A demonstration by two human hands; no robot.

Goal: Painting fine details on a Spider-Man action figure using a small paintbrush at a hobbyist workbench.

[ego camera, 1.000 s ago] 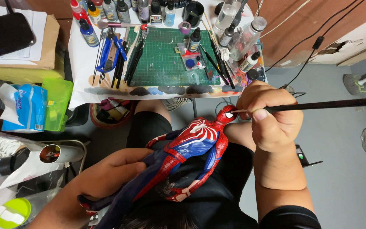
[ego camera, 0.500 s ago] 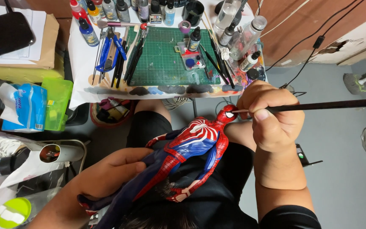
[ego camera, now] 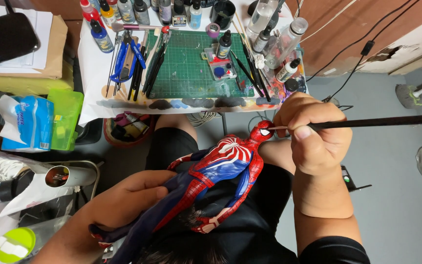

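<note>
A: Over the lap, what lies between the hands?

B: A red and blue figure point(ego camera: 216, 181), slanting from lower left up to its head at upper right. The left hand point(ego camera: 123, 200) is wrapped around its legs, fingers closed on them. The right hand point(ego camera: 313, 134) sits just beside the head, pinched shut on a thin black brush point(ego camera: 382, 121) whose handle runs off to the right.

A: And the tip?

B: It touches the white eye on the figure's mask, or is as near as I can tell. The two hands are well apart, with the figure's torso between them.

A: What is beyond them?

B: A small table point(ego camera: 94, 73) with a green mat point(ego camera: 186, 68), paint bottles point(ego camera: 137, 10) along the far edge, and blue pliers point(ego camera: 123, 58) lying left of the mat. A tissue pack point(ego camera: 25, 122) sits further left.

A: Any difference from a second ago?

B: Hardly any. The figure keeps the same slant, both grips are unchanged, and the brush tip remains at the face. The table looks untouched.
</note>
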